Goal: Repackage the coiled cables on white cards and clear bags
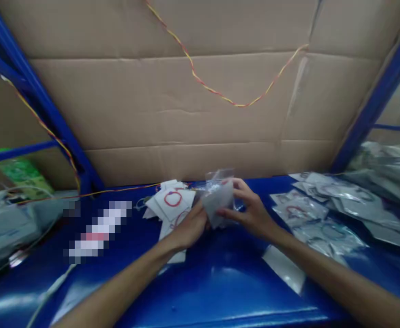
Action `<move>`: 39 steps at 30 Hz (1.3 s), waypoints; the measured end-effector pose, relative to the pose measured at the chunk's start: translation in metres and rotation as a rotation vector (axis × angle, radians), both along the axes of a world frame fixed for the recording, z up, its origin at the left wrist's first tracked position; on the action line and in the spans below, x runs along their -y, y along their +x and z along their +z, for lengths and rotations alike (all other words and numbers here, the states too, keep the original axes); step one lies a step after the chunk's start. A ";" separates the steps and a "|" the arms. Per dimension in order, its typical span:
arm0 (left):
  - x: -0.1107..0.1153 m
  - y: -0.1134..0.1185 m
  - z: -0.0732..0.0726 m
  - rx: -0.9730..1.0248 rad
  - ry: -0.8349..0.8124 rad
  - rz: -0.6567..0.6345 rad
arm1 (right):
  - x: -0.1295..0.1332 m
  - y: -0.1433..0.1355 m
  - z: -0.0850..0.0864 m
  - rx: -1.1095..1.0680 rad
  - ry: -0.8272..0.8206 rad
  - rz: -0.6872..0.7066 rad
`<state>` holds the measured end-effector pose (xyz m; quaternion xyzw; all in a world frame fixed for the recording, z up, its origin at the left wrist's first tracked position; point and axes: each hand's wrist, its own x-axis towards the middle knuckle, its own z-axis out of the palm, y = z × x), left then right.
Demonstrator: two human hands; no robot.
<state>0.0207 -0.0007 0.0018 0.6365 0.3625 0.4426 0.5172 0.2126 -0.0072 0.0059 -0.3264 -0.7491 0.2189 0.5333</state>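
A white card in a clear plastic bag point(219, 202) is held up between my two hands above the blue table. My right hand point(250, 207) pinches its right side, thumb in front and fingers at the upper edge. At the lower left of the bag is my left hand point(191, 225), its fingertips partly hidden behind the card, so its grip cannot be made out. Just left of the hands lies a loose pile of white cards point(164, 205), the top one bearing a red cord loop point(173, 198).
Bagged cards with cord loops point(322, 228) spread over the right side of the blue table point(200, 291). A white packet point(284, 268) lies under my right forearm. Blue posts point(46, 100) and a cardboard wall point(203, 123) stand behind. A pixelated strip point(99, 232) lies left.
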 end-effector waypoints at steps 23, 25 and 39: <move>-0.006 -0.025 0.030 -0.364 0.785 0.215 | -0.007 0.017 0.000 0.141 0.183 -0.018; -0.007 -0.024 0.029 -0.368 0.712 0.160 | -0.009 0.020 0.000 0.187 0.268 0.011; -0.017 -0.021 0.020 -0.006 0.028 0.055 | -0.013 0.020 0.013 -0.282 -0.449 0.153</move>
